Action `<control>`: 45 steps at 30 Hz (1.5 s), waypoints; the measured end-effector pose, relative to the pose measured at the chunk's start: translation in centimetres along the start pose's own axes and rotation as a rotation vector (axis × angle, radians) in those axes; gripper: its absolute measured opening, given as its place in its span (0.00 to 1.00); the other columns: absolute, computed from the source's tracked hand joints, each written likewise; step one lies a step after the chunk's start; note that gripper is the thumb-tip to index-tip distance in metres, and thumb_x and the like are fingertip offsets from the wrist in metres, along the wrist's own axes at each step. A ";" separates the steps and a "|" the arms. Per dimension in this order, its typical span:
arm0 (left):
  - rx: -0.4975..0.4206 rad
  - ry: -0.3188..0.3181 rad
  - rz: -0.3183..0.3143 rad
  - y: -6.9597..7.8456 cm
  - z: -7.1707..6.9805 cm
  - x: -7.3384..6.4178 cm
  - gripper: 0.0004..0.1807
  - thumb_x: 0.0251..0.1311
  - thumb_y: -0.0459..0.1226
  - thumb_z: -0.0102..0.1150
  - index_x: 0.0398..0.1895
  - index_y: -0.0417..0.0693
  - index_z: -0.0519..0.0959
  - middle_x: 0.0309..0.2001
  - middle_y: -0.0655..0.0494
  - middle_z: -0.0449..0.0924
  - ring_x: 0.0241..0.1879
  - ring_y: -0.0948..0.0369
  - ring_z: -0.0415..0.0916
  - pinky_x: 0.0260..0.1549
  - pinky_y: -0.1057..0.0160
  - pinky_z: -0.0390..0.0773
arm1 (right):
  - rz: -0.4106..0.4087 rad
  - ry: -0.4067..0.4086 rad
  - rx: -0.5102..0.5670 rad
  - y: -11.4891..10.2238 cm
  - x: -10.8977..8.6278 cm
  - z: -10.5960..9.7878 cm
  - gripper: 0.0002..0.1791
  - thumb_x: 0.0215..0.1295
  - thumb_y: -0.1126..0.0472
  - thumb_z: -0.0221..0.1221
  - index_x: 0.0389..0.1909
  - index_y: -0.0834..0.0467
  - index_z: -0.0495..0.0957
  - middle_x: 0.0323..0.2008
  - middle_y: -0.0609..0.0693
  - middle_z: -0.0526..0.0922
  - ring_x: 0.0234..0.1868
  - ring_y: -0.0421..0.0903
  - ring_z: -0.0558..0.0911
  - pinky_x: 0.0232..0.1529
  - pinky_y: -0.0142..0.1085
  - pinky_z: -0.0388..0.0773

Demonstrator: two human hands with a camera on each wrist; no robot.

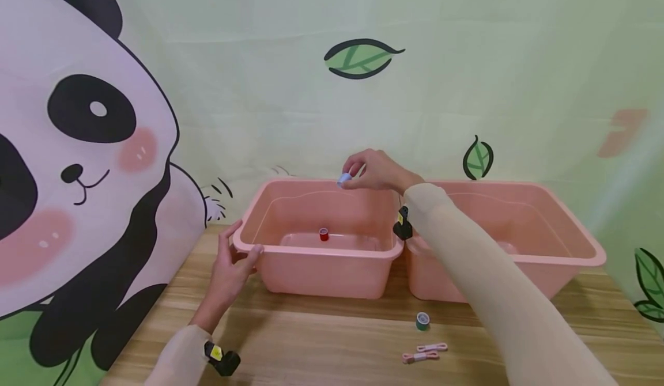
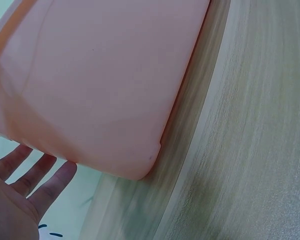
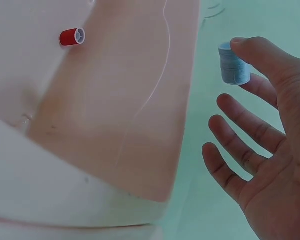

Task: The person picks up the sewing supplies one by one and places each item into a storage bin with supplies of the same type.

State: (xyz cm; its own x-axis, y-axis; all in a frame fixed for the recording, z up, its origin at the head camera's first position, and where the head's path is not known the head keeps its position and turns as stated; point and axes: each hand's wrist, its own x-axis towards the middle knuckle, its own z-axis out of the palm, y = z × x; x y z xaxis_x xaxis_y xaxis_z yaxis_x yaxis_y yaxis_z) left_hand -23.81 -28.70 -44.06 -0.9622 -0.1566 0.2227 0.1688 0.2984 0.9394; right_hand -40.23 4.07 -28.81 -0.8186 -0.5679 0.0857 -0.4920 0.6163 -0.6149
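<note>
The light-blue cylindrical thread spool (image 3: pixel 235 66) sits between thumb and forefinger of the right hand (image 1: pixel 376 170), whose grip is closed on it; the other three fingers are spread, apart from it. The spool is raised near the rear rim of the pink rectangular plastic tub (image 1: pixel 324 273), which holds a red thread spool (image 1: pixel 324 235). The left hand (image 1: pixel 230 265) grips this tub's near corner, thumb on the rim. The black wrist device (image 1: pixel 228 363) bears a yellow label (image 1: pixel 216 352), its marking too small to read.

place: decorated tabletop spot; room type unclear; panda-print backdrop (image 1: pixel 290 103); wood-grain table (image 1: pixel 311 340)
</note>
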 end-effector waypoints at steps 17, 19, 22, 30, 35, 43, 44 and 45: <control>-0.007 0.005 -0.013 -0.1 0.0 0.1 0.40 0.71 0.46 0.63 0.79 0.67 0.51 0.71 0.42 0.68 0.54 0.46 0.74 0.45 0.53 0.87 | -0.001 -0.013 -0.063 0.1 0.5 0.3 0.30 0.63 0.50 0.71 0.64 0.53 0.76 0.58 0.60 0.80 0.52 0.55 0.80 0.52 0.47 0.84; -0.005 0.003 -0.018 0.0 0.0 0.1 0.40 0.71 0.47 0.63 0.79 0.68 0.51 0.72 0.42 0.67 0.55 0.46 0.74 0.46 0.51 0.87 | 0.005 -0.014 -0.068 0.1 0.4 0.3 0.32 0.63 0.49 0.71 0.67 0.51 0.74 0.60 0.59 0.79 0.54 0.55 0.80 0.52 0.47 0.85; 0.006 -0.005 -0.026 0.1 0.0 0.1 0.41 0.71 0.49 0.62 0.79 0.70 0.50 0.73 0.43 0.66 0.57 0.46 0.73 0.48 0.50 0.86 | 0.010 -0.016 -0.072 0.1 0.3 0.3 0.36 0.62 0.47 0.71 0.69 0.49 0.72 0.61 0.59 0.78 0.56 0.55 0.78 0.51 0.48 0.85; 0.013 -0.013 -0.035 0.3 0.0 0.0 0.41 0.71 0.51 0.62 0.79 0.72 0.49 0.74 0.45 0.64 0.59 0.46 0.73 0.50 0.50 0.85 | 0.002 -0.029 -0.075 0.2 0.2 0.3 0.36 0.62 0.47 0.71 0.70 0.48 0.71 0.63 0.59 0.77 0.58 0.55 0.76 0.51 0.48 0.85; 0.011 -0.011 -0.038 0.2 0.0 0.0 0.41 0.71 0.51 0.62 0.79 0.72 0.50 0.74 0.45 0.65 0.58 0.46 0.73 0.50 0.48 0.85 | 0.001 -0.034 -0.074 0.2 0.2 0.3 0.37 0.62 0.47 0.71 0.70 0.48 0.70 0.63 0.58 0.77 0.59 0.55 0.76 0.51 0.48 0.85; 0.008 -0.015 -0.032 0.3 0.0 0.0 0.41 0.71 0.51 0.62 0.79 0.71 0.49 0.74 0.45 0.64 0.58 0.46 0.72 0.49 0.52 0.86 | -0.036 -0.042 -0.100 -0.4 -0.4 -0.1 0.40 0.60 0.44 0.72 0.72 0.46 0.68 0.64 0.58 0.76 0.61 0.58 0.76 0.51 0.47 0.85; 0.008 -0.016 -0.031 0.3 0.0 0.0 0.41 0.71 0.51 0.62 0.79 0.71 0.49 0.74 0.45 0.64 0.58 0.46 0.72 0.49 0.52 0.86 | -0.048 -0.047 -0.103 -0.5 -0.5 -0.3 0.40 0.60 0.44 0.71 0.72 0.46 0.68 0.64 0.58 0.76 0.61 0.59 0.76 0.52 0.47 0.85; 0.008 -0.015 -0.031 0.3 0.0 0.0 0.41 0.71 0.51 0.62 0.79 0.71 0.49 0.74 0.45 0.64 0.58 0.46 0.72 0.49 0.52 0.86 | -0.056 -0.053 -0.107 -0.6 -0.7 -0.4 0.40 0.60 0.44 0.71 0.72 0.46 0.68 0.64 0.58 0.76 0.61 0.59 0.77 0.52 0.47 0.84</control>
State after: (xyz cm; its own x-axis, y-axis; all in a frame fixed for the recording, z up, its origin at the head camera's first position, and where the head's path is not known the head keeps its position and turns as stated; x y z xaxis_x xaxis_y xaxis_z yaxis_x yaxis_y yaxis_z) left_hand -23.79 -28.58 -43.80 -0.9701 -0.1514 0.1897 0.1376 0.3008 0.9437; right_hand -39.48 4.25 -28.18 -0.7737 -0.6292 0.0742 -0.5675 0.6361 -0.5228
